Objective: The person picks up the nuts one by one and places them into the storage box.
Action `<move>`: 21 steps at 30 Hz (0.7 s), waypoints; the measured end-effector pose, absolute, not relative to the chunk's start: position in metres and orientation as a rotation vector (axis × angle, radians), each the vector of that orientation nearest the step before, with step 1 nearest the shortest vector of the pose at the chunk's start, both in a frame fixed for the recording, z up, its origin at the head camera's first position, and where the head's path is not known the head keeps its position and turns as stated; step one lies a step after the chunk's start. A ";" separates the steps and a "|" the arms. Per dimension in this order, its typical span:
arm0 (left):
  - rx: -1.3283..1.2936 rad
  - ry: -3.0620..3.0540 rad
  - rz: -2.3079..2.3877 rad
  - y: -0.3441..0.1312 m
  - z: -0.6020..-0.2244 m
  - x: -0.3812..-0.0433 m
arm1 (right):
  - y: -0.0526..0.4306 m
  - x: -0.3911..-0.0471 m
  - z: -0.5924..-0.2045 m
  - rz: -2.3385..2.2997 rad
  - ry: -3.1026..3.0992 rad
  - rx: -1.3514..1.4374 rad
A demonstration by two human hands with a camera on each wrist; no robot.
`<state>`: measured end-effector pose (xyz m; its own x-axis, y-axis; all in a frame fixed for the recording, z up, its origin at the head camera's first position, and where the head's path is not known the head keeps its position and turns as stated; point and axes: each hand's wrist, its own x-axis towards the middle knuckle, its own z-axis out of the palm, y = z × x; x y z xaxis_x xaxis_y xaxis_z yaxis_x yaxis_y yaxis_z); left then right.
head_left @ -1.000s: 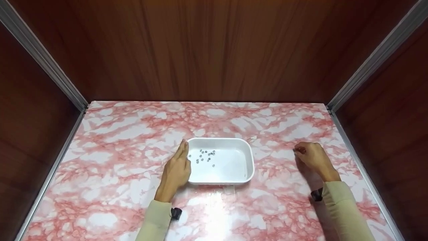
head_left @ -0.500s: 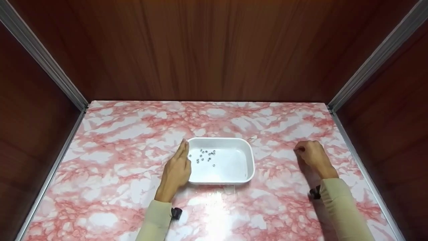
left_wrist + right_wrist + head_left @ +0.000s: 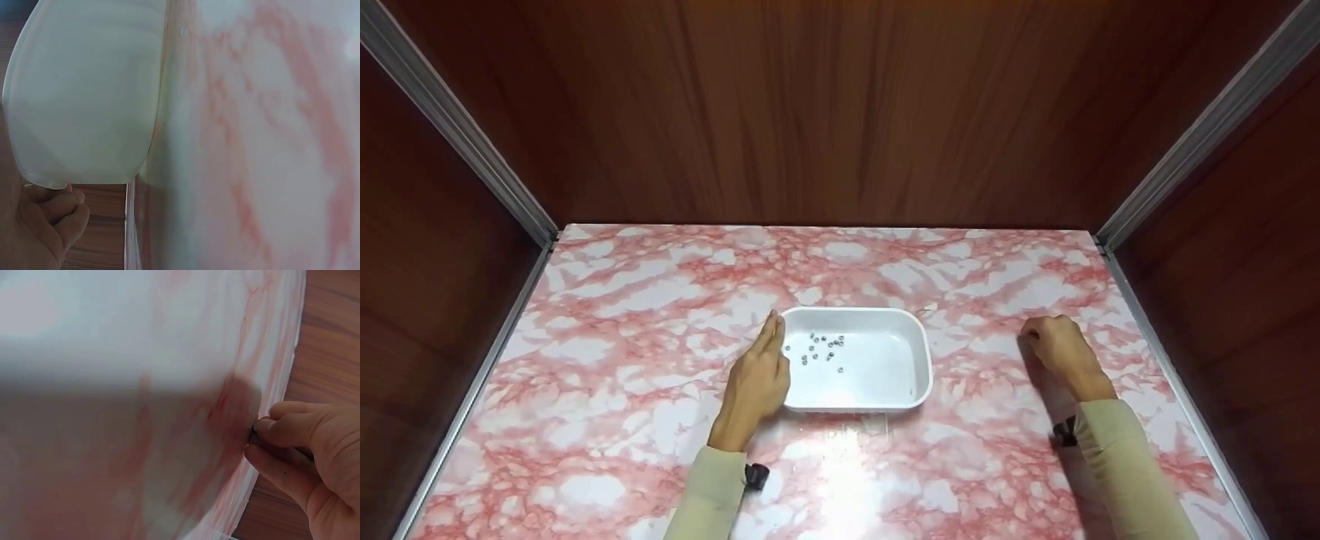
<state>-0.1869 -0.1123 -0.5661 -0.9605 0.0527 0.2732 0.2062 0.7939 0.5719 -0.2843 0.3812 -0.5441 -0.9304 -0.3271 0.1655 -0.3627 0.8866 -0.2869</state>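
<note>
A white rectangular tray [image 3: 885, 364] with rounded corners sits in the middle of the table. Several small grey, metal-looking bead-like pieces [image 3: 815, 356] lie scattered in its left half. My left hand [image 3: 754, 382] holds the tray's left end; the left wrist view shows its fingers [image 3: 64, 216] curled just under the rim. Away to the right, my right hand [image 3: 1061, 352] is low over the table, thumb and forefinger together. In the right wrist view these fingertips pinch a tiny dark piece [image 3: 252, 433], mostly hidden between them.
The table [image 3: 607, 420] has a red and white marbled top. Dark brown wood panels [image 3: 825, 112] enclose its back and both sides, with grey metal strips at the corners. A dark band device [image 3: 756, 477] sits at my left wrist.
My right hand has shifted slightly and turned a little, so the dark piece at its fingertips no longer shows in the head view. The left hand and the tray keep their places.
</note>
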 end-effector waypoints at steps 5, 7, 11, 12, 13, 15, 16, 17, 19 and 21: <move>-0.223 -2.717 -0.929 -0.112 -0.566 -0.186 | 0.379 -0.284 -0.541 0.448 -2.959 0.522; -0.228 -2.711 -0.927 -0.111 -0.565 -0.185 | 0.378 -0.283 -0.541 0.442 -2.952 0.524; -0.221 -2.718 -0.883 -0.111 -0.566 -0.185 | 0.378 -0.282 -0.542 0.454 -2.927 0.536; -0.219 -2.720 -0.877 -0.111 -0.566 -0.185 | 0.378 -0.282 -0.542 0.455 -2.920 0.540; -0.218 -2.726 -0.872 -0.111 -0.566 -0.185 | 0.378 -0.282 -0.543 0.457 -2.915 0.536; -0.214 -2.733 -0.870 -0.112 -0.566 -0.185 | 0.378 -0.282 -0.543 0.460 -2.905 0.535; -0.214 -2.734 -0.870 -0.112 -0.566 -0.185 | 0.378 -0.282 -0.544 0.463 -2.900 0.532; -0.213 -2.737 -0.867 -0.112 -0.566 -0.185 | 0.377 -0.282 -0.544 0.465 -2.896 0.528; -0.211 -2.744 -0.864 -0.112 -0.566 -0.185 | 0.377 -0.281 -0.544 0.470 -2.891 0.519; -0.208 -2.747 -0.866 -0.112 -0.566 -0.186 | 0.377 -0.280 -0.544 0.481 -2.892 0.500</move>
<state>-0.1855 -0.1120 -0.5663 -0.9577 0.0594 0.2815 0.2100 0.8130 0.5430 -0.2797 0.3770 -0.5436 -0.9300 -0.2977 0.2158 -0.3515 0.8919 -0.2845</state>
